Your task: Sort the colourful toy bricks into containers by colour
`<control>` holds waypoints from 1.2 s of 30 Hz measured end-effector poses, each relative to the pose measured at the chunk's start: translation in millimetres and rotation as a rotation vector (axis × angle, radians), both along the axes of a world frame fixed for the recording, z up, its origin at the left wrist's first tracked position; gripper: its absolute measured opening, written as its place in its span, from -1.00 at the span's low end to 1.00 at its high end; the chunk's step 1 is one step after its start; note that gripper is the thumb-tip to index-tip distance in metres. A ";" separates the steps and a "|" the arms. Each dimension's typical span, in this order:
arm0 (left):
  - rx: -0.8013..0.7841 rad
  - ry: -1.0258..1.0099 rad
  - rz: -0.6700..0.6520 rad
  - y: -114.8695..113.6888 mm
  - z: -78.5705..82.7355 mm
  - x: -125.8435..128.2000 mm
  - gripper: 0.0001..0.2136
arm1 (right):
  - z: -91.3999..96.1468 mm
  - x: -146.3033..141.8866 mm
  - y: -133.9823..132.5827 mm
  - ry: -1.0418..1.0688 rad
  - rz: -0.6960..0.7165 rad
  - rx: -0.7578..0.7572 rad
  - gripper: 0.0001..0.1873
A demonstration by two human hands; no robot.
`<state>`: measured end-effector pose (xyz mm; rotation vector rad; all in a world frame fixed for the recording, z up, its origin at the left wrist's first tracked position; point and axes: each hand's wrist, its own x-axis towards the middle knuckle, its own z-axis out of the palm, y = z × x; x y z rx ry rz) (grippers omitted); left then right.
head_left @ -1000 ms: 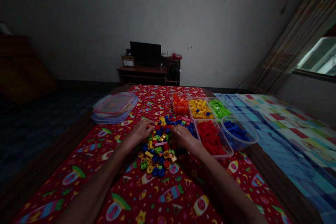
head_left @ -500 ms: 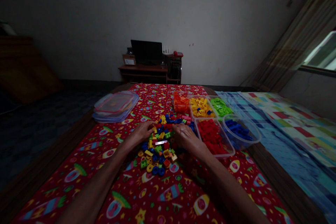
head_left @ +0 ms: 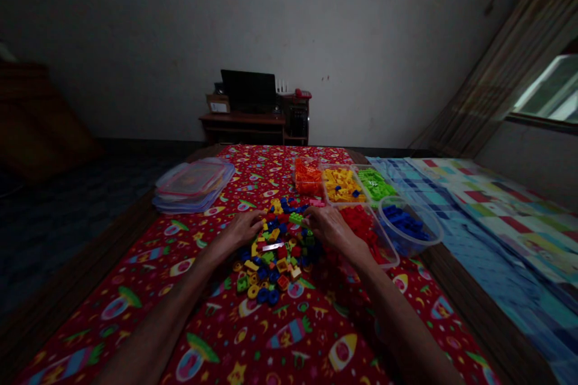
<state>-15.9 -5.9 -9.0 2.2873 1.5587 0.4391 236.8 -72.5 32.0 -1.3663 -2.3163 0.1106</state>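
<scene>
Mixed toy bricks lie in a loose pile (head_left: 273, 258) on the red patterned tablecloth (head_left: 253, 343). At the pile's left edge is my left hand (head_left: 244, 230), its fingers curled together against the bricks; whatever they pinch is hidden. My right hand (head_left: 329, 227) reaches over the pile's right side, with a light green brick (head_left: 297, 218) at its closed fingertips. Between the hands a pale strip-shaped piece (head_left: 273, 247) rests on the pile. Small blue wheels (head_left: 268, 296) lie along the near edge.
To the right stand clear tubs of sorted bricks: orange (head_left: 307, 175), yellow (head_left: 342, 185), green (head_left: 376, 183), red (head_left: 361, 225) and a round blue one (head_left: 406, 222). Stacked lids (head_left: 195, 185) lie at left. A bed (head_left: 492, 240) adjoins the table's right side.
My right hand has shifted slightly right, and a light green brick now shows at its fingertips. My left hand stays at the pile's left edge. The view has shifted slightly.
</scene>
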 end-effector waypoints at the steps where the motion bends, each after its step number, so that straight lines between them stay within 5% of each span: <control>1: 0.002 -0.002 -0.006 0.2 -0.6 -0.2 -0.61 | -0.8 2.1 0.9 0.019 -0.011 0.028 -0.91; 15: 0.023 -0.019 -0.053 -2.4 1.4 1.4 -0.68 | 14.4 27.7 9.1 0.356 -0.136 0.152 -0.77; 31: 0.050 -0.039 -0.050 8.9 -19.3 -7.2 -0.64 | 13.1 45.0 13.9 0.252 -0.180 0.186 -0.78; 36: 0.047 -0.039 -0.072 10.3 -21.0 -9.3 -0.61 | 15.8 59.4 14.9 0.251 -0.294 0.235 -0.81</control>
